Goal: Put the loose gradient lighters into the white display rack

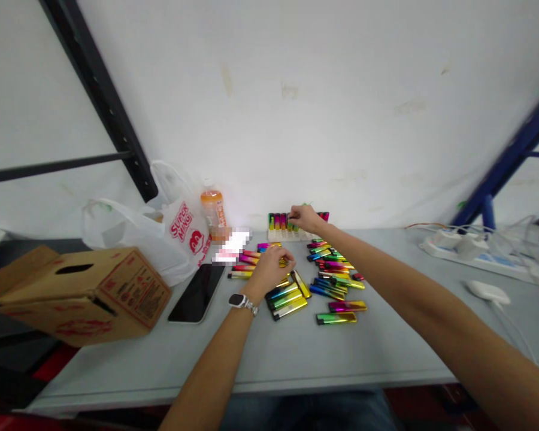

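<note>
Shiny lighters in rainbow metallic colours lie in loose groups on the grey table, one cluster (pixel 289 299) in the middle and another (pixel 335 281) to its right. Against the wall stands a pale holder (pixel 278 236) with a row of upright lighters (pixel 277 221). My right hand (pixel 306 218) is at this row, its fingers pinched on a lighter that they partly cover. Above the loose lighters hovers my left hand (pixel 272 268), wearing a watch (pixel 238 300) on the wrist. Its fingers are curled together, and whatever they hold is hidden.
A cardboard box (pixel 135 293), a white plastic bag (pixel 175 233) and a black-screened phone (pixel 197 293) occupy the left side. An orange-capped bottle (pixel 213 209) stands by the wall. On the right are a power strip (pixel 480 257) and a white charger (pixel 488 292) with cables.
</note>
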A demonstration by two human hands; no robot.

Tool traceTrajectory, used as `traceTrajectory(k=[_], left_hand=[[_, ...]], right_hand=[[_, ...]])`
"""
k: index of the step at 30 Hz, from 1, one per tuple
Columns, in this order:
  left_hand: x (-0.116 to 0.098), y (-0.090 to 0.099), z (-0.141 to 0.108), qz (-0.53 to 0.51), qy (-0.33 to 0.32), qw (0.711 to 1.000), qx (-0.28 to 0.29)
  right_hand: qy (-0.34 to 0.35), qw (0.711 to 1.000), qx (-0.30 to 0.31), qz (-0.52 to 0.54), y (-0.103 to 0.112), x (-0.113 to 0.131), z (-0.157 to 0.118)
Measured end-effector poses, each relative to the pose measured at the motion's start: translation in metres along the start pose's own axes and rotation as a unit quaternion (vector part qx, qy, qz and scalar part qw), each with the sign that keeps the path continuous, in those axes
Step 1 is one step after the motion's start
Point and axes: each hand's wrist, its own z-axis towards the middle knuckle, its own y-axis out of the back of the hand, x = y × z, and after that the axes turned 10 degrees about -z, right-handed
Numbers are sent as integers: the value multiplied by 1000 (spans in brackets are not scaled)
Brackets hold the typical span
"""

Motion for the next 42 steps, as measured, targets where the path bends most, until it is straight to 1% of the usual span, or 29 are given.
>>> traceTrajectory(k=[2, 5, 8, 11, 14, 17, 19, 21, 23, 25, 28, 34, 36, 38, 39, 41, 42], left_hand=[[0, -1, 0, 13, -3, 1000, 7], [-2, -1, 0, 27, -10, 999, 14], [-5, 0, -1, 32, -9, 999, 18], [-7, -1, -2, 36, -14, 999, 16], [-5, -2, -2, 33, -20, 999, 9], [-4, -3, -2, 25, -10, 1000, 7], [-5, -3, -1, 23, -3, 1000, 9], [-7, -4, -1, 21, -6, 1000, 14], [-10, -6, 0, 13, -10, 1000, 19], [-11, -9, 1, 0, -11, 1000, 24], [-8, -13, 2, -11, -9, 1000, 24], [-2, -14, 4, -11, -8, 1000, 6], [-3, -13, 4, -15, -9, 1000, 7], [-5, -11, 4, -23, -10, 1000, 1], [-6, -10, 4, -27, -11, 1000, -4], [-8, -9, 4, -37, -13, 999, -15], [-9, -8, 4, -43, -13, 999, -20]], right_hand=[[15, 999, 6, -37, 5, 1, -1], [40, 989, -12, -139, 15, 6, -5], [21, 977, -1, -210, 18, 13, -14], [-4, 972, 27, -234, 14, 19, -27], [-11, 969, 38, -243, 6, 19, -45], [-29, 978, 28, -206, 3, 13, -66], [-37, 985, 36, -166, 6, 6, -79], [-39, 988, 61, -136, 12, -2, -90], [-41, 987, 90, -129, 20, -10, -96], [-41, 983, 114, -139, 27, -15, -97], [-41, 978, 147, -141, 32, -19, -88], [-30, 976, 175, -126, 32, -13, -63], [1, 977, 164, -139, 31, -8, -60], [41, 983, 123, -129, 29, 0, -61], [51, 989, 94, -99, 26, 6, -63], [27, 999, 33, 28, 19, 21, -70], [-2, 993, 4, 121, 15, 30, -74]])
